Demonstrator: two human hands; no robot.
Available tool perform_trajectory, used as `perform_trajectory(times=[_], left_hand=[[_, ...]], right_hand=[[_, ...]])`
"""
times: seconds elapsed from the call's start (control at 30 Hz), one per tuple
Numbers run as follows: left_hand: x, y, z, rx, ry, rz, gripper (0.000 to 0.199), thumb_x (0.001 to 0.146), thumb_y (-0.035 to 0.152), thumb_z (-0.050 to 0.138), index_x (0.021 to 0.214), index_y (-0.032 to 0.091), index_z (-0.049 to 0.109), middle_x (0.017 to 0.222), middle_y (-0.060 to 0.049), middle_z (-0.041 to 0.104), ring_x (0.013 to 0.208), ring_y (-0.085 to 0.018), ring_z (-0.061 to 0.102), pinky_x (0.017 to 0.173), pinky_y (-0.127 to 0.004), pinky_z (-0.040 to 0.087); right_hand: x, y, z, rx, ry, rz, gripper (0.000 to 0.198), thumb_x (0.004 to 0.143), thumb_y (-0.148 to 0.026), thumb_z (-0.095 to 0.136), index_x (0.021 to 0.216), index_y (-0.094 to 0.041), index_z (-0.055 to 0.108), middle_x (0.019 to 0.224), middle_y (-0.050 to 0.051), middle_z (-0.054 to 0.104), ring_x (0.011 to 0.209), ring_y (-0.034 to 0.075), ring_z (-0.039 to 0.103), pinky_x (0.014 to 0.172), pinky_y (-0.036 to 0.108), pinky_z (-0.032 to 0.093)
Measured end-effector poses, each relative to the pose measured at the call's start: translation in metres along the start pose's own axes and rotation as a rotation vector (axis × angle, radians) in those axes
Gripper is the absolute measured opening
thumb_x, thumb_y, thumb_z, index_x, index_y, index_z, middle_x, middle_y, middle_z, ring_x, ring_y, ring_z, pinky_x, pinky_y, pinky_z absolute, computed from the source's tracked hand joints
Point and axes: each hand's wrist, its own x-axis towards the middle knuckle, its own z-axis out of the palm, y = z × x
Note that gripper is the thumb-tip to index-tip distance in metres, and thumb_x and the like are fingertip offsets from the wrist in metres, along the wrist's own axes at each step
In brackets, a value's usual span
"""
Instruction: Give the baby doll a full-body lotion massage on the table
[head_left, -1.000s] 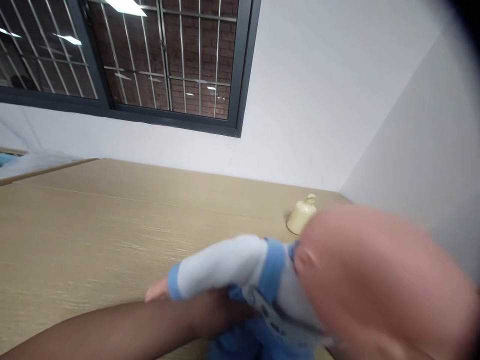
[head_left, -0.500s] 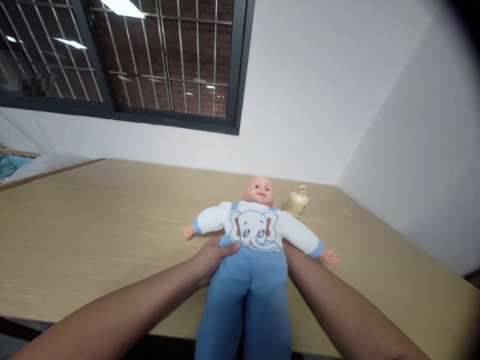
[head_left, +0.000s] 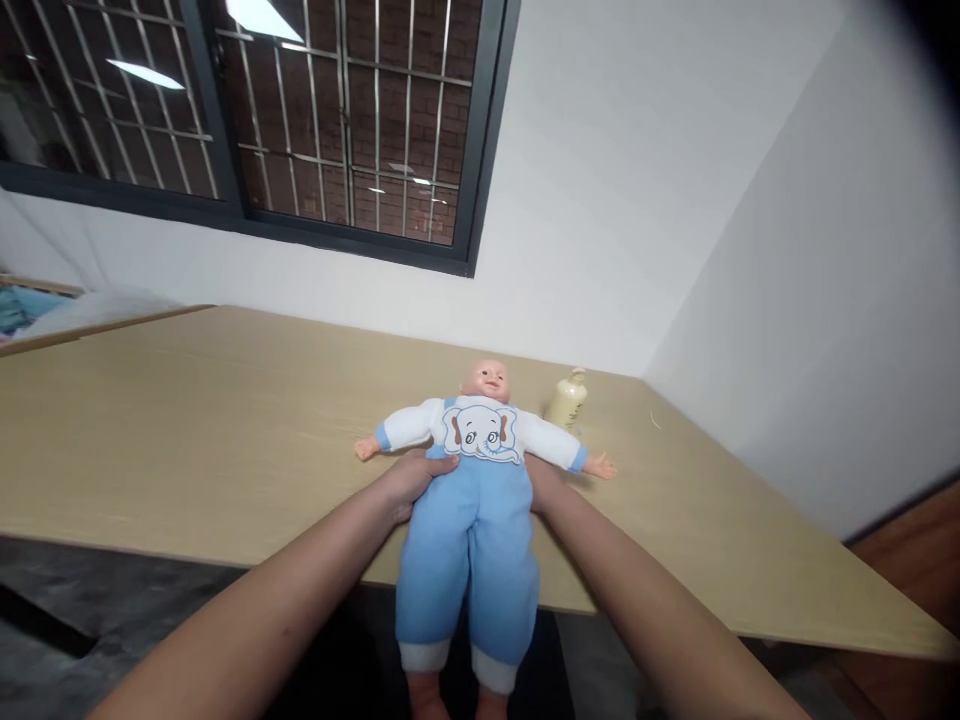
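Observation:
A baby doll (head_left: 472,500) in blue dungarees and a white top with an elephant patch faces up, its arms spread and its legs reaching past the table's near edge. On its left side at the waist, my left hand (head_left: 415,478) is closed around the body, thumb on the front. My right hand (head_left: 541,482) grips the opposite side; its fingers are hidden behind the doll. Beyond the doll's arm on the right stands a cream pump bottle (head_left: 568,402).
The light wooden table (head_left: 225,420) runs back to a white wall beneath a barred window (head_left: 345,120). A thin pale strip (head_left: 655,420) lies toward the right. At far left is a wooden-edged bed or crib with blue cloth (head_left: 26,308).
The doll looks smaller and its feet now show, along with the table's near edge. My view has shifted; both hands stay on the doll's waist.

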Motion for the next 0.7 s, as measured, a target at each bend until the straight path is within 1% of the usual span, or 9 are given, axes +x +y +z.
perform_trajectory(times=[0.07,0.13,0.27,0.33,0.4,0.5,0.6,0.67,0.7], left_hand=[[-0.002,0.000,-0.004,0.056,-0.009,0.028,0.054,0.072,0.028,0.083,0.121,0.014,0.064,0.123,-0.019,0.067,0.109,-0.035,0.067,0.093,-0.048,0.055],[-0.003,-0.001,-0.006,0.079,-0.005,0.048,0.052,0.072,0.032,0.083,0.118,0.015,0.066,0.123,-0.018,0.068,0.108,-0.034,0.067,0.091,-0.047,0.055],[-0.003,-0.003,-0.011,0.100,0.045,0.056,0.050,0.070,0.032,0.083,0.114,0.013,0.066,0.116,-0.018,0.071,0.103,-0.035,0.069,0.087,-0.047,0.056],[-0.002,-0.004,-0.014,0.104,0.071,0.059,0.053,0.070,0.032,0.083,0.117,0.014,0.065,0.116,-0.017,0.071,0.104,-0.035,0.068,0.087,-0.046,0.056],[0.000,-0.004,-0.016,0.115,0.083,0.063,0.054,0.072,0.033,0.081,0.120,0.016,0.065,0.119,-0.016,0.070,0.108,-0.035,0.067,0.088,-0.044,0.056],[0.002,-0.001,-0.017,0.171,0.098,0.070,0.053,0.073,0.038,0.080,0.119,0.017,0.066,0.119,-0.014,0.070,0.110,-0.035,0.066,0.089,-0.041,0.054],[0.004,0.006,-0.019,0.308,0.128,0.043,0.051,0.072,0.049,0.078,0.113,0.020,0.069,0.116,-0.013,0.071,0.106,-0.033,0.067,0.086,-0.040,0.054],[0.004,0.015,-0.023,0.503,0.195,0.029,0.052,0.069,0.057,0.076,0.104,0.019,0.072,0.110,-0.014,0.073,0.099,-0.033,0.068,0.079,-0.038,0.053],[0.003,0.021,-0.026,0.649,0.242,0.041,0.052,0.067,0.061,0.075,0.096,0.018,0.073,0.102,-0.014,0.074,0.093,-0.033,0.069,0.074,-0.037,0.052]], right_hand=[[-0.012,0.003,0.004,-0.010,-0.107,-0.092,0.046,0.080,-0.035,0.068,0.124,-0.023,0.067,0.142,0.007,0.056,0.132,0.033,0.048,0.116,0.044,0.031],[-0.019,0.003,0.004,-0.008,-0.152,-0.121,0.046,0.082,-0.034,0.065,0.126,-0.023,0.066,0.143,0.009,0.055,0.132,0.034,0.049,0.115,0.046,0.030],[-0.029,-0.004,-0.003,0.005,-0.140,-0.137,0.043,0.085,-0.032,0.059,0.127,-0.025,0.065,0.139,0.008,0.059,0.130,0.032,0.051,0.111,0.045,0.036],[-0.034,-0.009,-0.007,0.005,-0.130,-0.104,0.039,0.083,-0.028,0.058,0.121,-0.026,0.068,0.128,0.007,0.066,0.120,0.031,0.058,0.103,0.045,0.043],[-0.040,-0.013,-0.011,-0.001,-0.140,-0.032,0.035,0.082,-0.027,0.057,0.114,-0.025,0.071,0.117,0.007,0.071,0.107,0.029,0.064,0.093,0.042,0.049],[-0.043,-0.020,-0.013,0.006,-0.170,0.051,0.033,0.083,-0.030,0.056,0.112,-0.026,0.072,0.114,0.008,0.072,0.101,0.029,0.066,0.086,0.040,0.049],[-0.039,-0.024,-0.017,-0.008,-0.213,0.064,0.033,0.084,-0.032,0.056,0.113,-0.030,0.072,0.116,0.006,0.072,0.101,0.028,0.066,0.085,0.039,0.048],[-0.035,-0.026,-0.025,-0.101,-0.239,0.092,0.029,0.082,-0.029,0.058,0.106,-0.030,0.074,0.111,0.008,0.073,0.095,0.028,0.066,0.079,0.038,0.047],[-0.032,-0.026,-0.031,-0.163,-0.248,0.110,0.026,0.080,-0.028,0.058,0.100,-0.028,0.076,0.106,0.009,0.074,0.090,0.028,0.066,0.075,0.037,0.046]])
